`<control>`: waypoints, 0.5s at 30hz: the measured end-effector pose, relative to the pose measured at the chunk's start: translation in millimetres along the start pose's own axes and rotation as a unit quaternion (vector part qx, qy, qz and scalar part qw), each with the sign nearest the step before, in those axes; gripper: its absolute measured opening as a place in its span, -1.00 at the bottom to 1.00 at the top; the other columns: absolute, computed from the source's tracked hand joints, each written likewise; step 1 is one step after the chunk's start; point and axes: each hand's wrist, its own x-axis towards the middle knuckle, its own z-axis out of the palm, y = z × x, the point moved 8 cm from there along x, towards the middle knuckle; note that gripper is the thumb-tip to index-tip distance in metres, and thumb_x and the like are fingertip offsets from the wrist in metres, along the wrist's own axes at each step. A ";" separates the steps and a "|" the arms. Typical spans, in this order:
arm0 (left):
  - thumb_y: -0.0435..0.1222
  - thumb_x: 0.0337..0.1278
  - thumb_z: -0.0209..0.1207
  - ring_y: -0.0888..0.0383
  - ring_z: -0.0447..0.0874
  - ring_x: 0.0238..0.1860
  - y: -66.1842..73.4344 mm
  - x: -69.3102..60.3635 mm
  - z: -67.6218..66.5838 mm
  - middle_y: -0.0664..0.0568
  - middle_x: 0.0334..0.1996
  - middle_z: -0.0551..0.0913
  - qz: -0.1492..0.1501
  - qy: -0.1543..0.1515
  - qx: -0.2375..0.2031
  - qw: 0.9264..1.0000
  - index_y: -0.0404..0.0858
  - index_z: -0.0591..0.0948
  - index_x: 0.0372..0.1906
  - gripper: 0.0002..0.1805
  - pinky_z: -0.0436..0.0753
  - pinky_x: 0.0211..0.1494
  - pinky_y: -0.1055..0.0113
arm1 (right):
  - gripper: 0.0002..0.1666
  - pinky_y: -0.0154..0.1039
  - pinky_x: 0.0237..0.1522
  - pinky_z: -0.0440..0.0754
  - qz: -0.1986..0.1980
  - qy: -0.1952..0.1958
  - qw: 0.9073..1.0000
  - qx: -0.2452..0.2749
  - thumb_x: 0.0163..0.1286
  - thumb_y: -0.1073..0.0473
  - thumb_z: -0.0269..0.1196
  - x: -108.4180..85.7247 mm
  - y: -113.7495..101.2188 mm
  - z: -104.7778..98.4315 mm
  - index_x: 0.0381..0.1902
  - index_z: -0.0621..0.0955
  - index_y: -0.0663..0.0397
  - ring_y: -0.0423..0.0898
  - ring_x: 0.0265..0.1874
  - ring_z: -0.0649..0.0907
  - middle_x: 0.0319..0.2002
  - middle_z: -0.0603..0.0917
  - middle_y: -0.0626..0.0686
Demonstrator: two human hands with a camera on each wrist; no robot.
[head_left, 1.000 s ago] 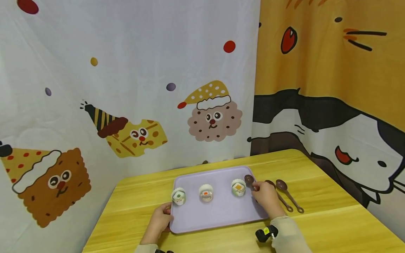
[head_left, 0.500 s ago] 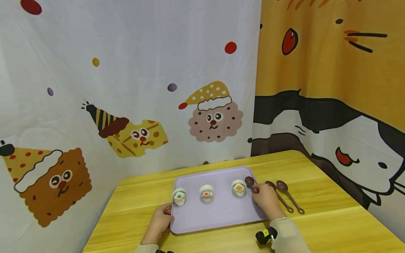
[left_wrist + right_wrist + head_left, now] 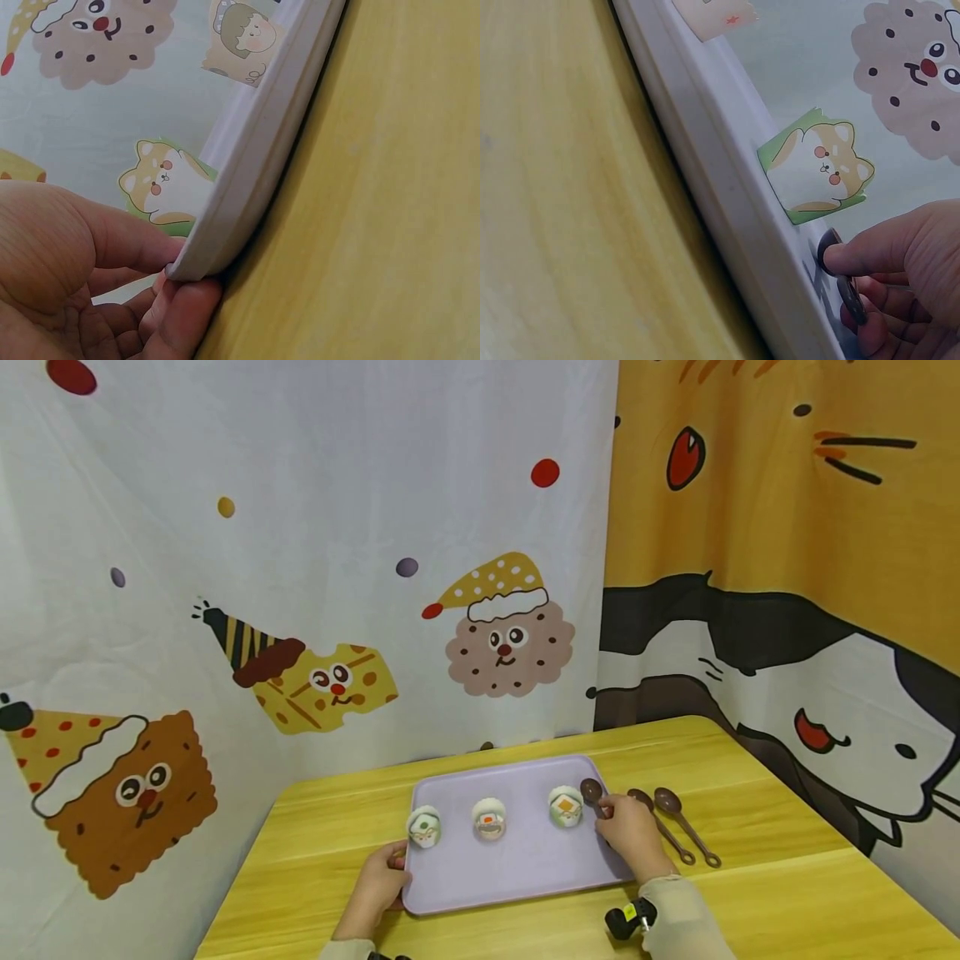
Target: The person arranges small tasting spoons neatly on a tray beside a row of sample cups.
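At the near left corner of a lilac tray (image 3: 517, 868), my left hand (image 3: 380, 881) pinches the rim between thumb and fingers; the left wrist view shows this grip on the tray edge (image 3: 247, 172) closely. My right hand (image 3: 633, 833) pinches a brown spoon (image 3: 591, 790) over the tray's right side, its bowl pointing away from me. Three small paper cups with cartoon prints stand in a row on the tray: a left cup (image 3: 424, 828), a middle cup (image 3: 489, 820) and a right cup (image 3: 566, 807). The spoon's bowl is just right of the right cup.
Two more brown spoons lie on the wooden table right of the tray: an outer spoon (image 3: 678, 814) and an inner spoon (image 3: 670, 837), partly hidden by my right hand. A cartoon-printed white curtain (image 3: 337, 510) hangs behind the table, a yellow one (image 3: 735, 527) to the right.
My right hand and the spoon sit very slightly nearer to me than a second ago. My left hand, the tray and the cups have not visibly moved.
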 end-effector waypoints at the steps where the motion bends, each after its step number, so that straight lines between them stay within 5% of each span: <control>1: -0.65 -0.09 0.12 0.02 0.60 -0.36 -0.3 0.4 -0.2 -0.20 -0.24 0.54 0.000 0.001 -0.001 1.000 -0.54 0.45 0.30 -0.33 0.67 -0.56 0.16 | -0.61 -0.11 -0.35 0.65 -0.001 0.000 1.000 0.000 0.13 0.31 0.42 -0.1 -0.4 -0.4 -0.05 0.70 0.35 -0.03 -0.39 0.59 -0.42 0.64 0.04; 15: -0.67 -0.08 0.12 0.04 0.55 -0.38 -2.3 2.5 -0.5 -0.13 -0.30 0.46 0.002 0.002 -0.007 1.000 -0.52 0.47 0.29 -0.35 0.66 -0.58 0.17 | -0.58 -0.18 -0.45 0.58 0.003 -0.005 1.000 0.007 0.16 0.28 0.43 -2.1 -1.3 -1.1 -0.02 0.67 0.38 -0.06 -0.44 0.58 -0.43 0.61 0.03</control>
